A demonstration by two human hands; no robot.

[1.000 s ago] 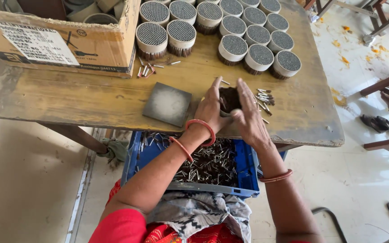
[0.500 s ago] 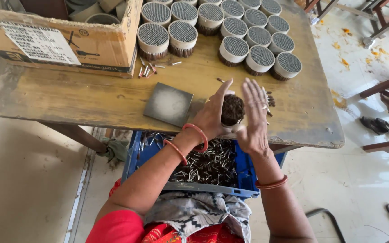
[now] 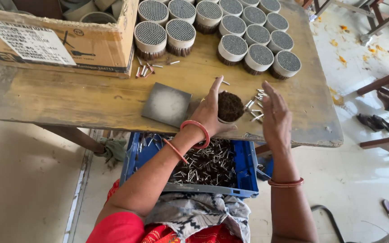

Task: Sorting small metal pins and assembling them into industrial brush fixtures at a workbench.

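Left hand (image 3: pixel 211 112): holds a round dark bundle (image 3: pixel 229 106) over the bench (image 3: pixel 68 96).
Right hand (image 3: pixel 275 114): open flat, beside loose pins (image 3: pixel 255 105).
Box: brown carton (image 3: pixel 59 40), white label, far left.

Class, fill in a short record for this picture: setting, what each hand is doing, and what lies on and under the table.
Setting: worn wooden table, seen from above
Left hand: holds a round dark-topped bundle
Right hand: open, flat, beside the bundle, holding nothing
On table: grey square plate, loose small tubes, rows of round packed bundles, cardboard box
Under table: blue crate of small tubes
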